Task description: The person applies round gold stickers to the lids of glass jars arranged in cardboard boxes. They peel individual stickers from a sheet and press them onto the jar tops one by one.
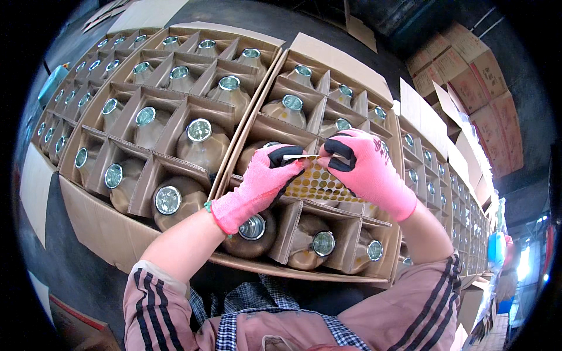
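Pink work gloves with black fingertips cover both my hands. Between them hangs a sheet of round yellow stickers (313,186), its top edge folded to show a pale strip. My left hand (257,184) pinches the sheet's left end with thumb and fingers. At its right end my right hand (372,167) grips it with bent fingers. The sheet sits above an open carton (328,275) split by cardboard dividers (295,228). Glass flask liners (252,227) with shiny greenish mouths stand in the compartments; my hands and the sheet hide some of them.
To the left, more open cartons (111,237) hold glass liners in divided rows. Another line of filled cartons (453,205) runs along the right. Closed brown boxes (474,88) are stacked at the far right. Raised flaps (345,64) edge the cartons over a dark floor (76,257).
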A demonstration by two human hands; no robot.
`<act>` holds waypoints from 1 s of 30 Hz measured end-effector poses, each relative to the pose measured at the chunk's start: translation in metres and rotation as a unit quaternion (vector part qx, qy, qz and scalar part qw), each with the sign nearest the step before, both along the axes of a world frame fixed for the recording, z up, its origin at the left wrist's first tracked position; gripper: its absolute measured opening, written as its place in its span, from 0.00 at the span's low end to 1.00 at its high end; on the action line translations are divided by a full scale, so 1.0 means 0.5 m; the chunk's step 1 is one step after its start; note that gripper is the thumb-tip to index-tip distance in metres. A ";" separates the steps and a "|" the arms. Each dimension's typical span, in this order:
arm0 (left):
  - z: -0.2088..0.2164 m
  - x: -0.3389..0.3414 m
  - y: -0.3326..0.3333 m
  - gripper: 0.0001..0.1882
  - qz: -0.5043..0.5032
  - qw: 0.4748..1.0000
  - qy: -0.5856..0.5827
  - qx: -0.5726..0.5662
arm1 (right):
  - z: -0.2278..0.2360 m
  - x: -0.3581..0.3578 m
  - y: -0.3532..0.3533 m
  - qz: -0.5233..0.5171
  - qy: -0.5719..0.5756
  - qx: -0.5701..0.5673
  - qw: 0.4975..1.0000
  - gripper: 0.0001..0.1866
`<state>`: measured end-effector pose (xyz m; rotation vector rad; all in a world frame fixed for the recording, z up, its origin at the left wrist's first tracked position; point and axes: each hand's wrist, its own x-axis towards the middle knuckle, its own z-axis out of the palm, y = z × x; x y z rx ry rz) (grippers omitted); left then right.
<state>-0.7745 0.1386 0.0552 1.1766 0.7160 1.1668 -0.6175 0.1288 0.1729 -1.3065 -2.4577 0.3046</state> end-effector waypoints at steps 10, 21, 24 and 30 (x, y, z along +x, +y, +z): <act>0.004 -0.011 0.003 0.11 -0.005 0.998 -0.056 -0.032 | -0.031 -0.007 -0.001 0.030 0.023 0.107 0.994 0.06; -0.016 -0.004 0.011 0.12 0.038 0.998 -0.009 -0.059 | 0.010 0.012 0.121 -0.016 0.222 -0.020 0.975 0.05; 0.002 0.008 0.005 0.11 -0.007 0.998 -0.006 -0.059 | -0.010 0.051 0.297 -0.065 0.149 0.009 0.987 0.06; 0.015 -0.004 0.012 0.10 -0.024 0.995 0.019 -0.094 | -0.161 0.071 0.518 -0.115 -0.185 0.062 0.974 0.06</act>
